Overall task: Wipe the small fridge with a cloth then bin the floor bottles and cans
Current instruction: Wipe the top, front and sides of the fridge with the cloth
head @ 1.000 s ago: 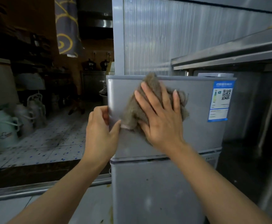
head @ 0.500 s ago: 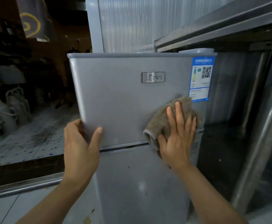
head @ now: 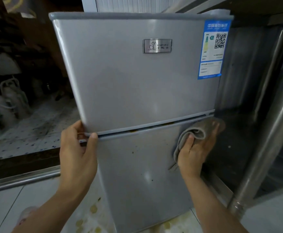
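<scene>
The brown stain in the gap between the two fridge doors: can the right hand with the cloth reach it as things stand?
Probably yes. The right hand grips the cloth on the lower door, beside the same gap. The stain lies along it toward the left hand, with nothing between.

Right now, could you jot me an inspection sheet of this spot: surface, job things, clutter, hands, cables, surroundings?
Surface: small fridge front, dark specks and a brownish stain at the seam between the doors.
Job's things: cloth, folded, against the lower door's right edge; bottles and cans, nothing seen.
Clutter: yellowish stains on the floor.
Hands: left hand grips the upper door's bottom left corner; right hand holds the cloth.
Cables: nothing seen.
Surroundings: blue label, steel table leg, pale jugs.
</scene>
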`<state>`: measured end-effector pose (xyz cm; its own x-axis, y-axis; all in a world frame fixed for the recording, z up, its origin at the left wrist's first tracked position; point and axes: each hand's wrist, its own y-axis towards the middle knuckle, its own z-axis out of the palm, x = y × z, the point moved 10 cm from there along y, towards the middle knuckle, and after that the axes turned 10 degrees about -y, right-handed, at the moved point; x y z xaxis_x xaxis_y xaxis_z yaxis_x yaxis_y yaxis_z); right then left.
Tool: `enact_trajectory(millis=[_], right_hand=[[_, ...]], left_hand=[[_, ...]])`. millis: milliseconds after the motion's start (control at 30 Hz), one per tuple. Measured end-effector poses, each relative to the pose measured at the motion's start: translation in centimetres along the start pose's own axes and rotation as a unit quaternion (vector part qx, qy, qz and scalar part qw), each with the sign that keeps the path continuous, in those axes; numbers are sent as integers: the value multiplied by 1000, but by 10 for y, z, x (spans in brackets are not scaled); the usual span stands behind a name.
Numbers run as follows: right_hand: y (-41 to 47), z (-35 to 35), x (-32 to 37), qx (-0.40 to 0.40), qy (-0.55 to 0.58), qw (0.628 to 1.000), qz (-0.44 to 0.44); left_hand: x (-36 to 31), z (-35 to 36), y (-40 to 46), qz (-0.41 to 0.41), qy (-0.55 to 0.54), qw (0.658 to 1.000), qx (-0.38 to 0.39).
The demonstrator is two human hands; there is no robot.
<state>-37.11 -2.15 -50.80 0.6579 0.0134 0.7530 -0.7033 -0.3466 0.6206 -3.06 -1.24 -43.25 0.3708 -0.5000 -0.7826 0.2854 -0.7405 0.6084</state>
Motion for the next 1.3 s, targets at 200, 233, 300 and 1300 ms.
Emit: enact_trajectory(millis=[200, 233, 300, 1300], right_hand=[[1, -8, 32, -12, -18, 1000, -20], [8, -10, 47, -21, -17, 999, -40], [16, -13, 74, -47, -24, 995, -88], [-170, 45, 107, 31, -171, 752, -635]], left_hand=[[15, 0, -5, -25, -22, 999, 11], [16, 0, -5, -28, -26, 999, 11], [19, 1, -4, -31, -35, 999, 11], [39, -2, -31, -9, 13, 999, 48]])
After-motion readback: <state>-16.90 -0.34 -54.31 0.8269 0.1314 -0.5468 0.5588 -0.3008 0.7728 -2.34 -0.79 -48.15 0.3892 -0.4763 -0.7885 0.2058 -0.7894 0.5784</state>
